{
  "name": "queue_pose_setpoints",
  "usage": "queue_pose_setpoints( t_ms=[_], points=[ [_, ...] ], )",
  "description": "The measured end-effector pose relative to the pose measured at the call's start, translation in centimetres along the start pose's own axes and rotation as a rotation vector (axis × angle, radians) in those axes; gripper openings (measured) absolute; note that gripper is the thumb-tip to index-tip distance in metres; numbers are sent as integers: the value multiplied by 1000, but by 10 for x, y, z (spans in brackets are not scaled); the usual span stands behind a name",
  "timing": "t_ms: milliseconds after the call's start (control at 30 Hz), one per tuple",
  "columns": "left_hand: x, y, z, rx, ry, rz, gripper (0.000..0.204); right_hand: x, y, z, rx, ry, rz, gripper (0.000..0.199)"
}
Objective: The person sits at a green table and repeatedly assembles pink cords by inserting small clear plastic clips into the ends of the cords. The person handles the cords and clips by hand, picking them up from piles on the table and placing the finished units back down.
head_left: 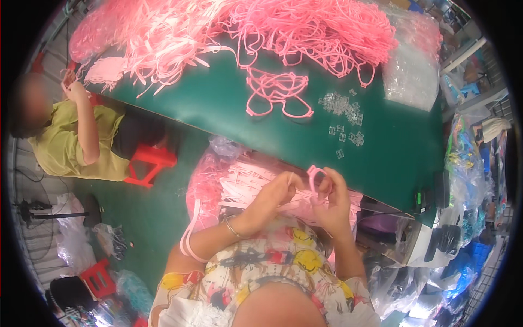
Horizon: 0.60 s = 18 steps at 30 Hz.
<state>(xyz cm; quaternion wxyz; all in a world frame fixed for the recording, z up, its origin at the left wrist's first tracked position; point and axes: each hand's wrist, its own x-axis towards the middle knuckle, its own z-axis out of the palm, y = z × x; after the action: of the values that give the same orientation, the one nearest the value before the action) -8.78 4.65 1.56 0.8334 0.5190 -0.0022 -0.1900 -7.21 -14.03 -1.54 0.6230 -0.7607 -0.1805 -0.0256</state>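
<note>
A: Pink ring (314,173) pinched in right hand (332,199), above the lap; left hand (272,193) closed on pale pink strips (256,182), hands nearly touching.

B: Risk?

A: My guess: ring slips, drops into the bag of strips (210,185) below.

B: Packaging?

A: Clear plastic bag (408,71) at the green bench (218,109) far right corner; small clear clips (343,106) loose beside it. Labels: cannot tell.

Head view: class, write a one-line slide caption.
Both hands, left and right, hold a pink plastic loop beside a green table heaped with pink strips.
</note>
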Motion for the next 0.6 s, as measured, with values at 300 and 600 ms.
queue_pose_setpoints(
  t_ms=[300,600],
  points=[
    [14,-14,3,-184,-25,-69,21,-4,9,-24,294,-139,-39,67],
    [18,-12,7,-209,-24,-176,24,-4,19,-24,194,-138,-22,62]
  ],
)
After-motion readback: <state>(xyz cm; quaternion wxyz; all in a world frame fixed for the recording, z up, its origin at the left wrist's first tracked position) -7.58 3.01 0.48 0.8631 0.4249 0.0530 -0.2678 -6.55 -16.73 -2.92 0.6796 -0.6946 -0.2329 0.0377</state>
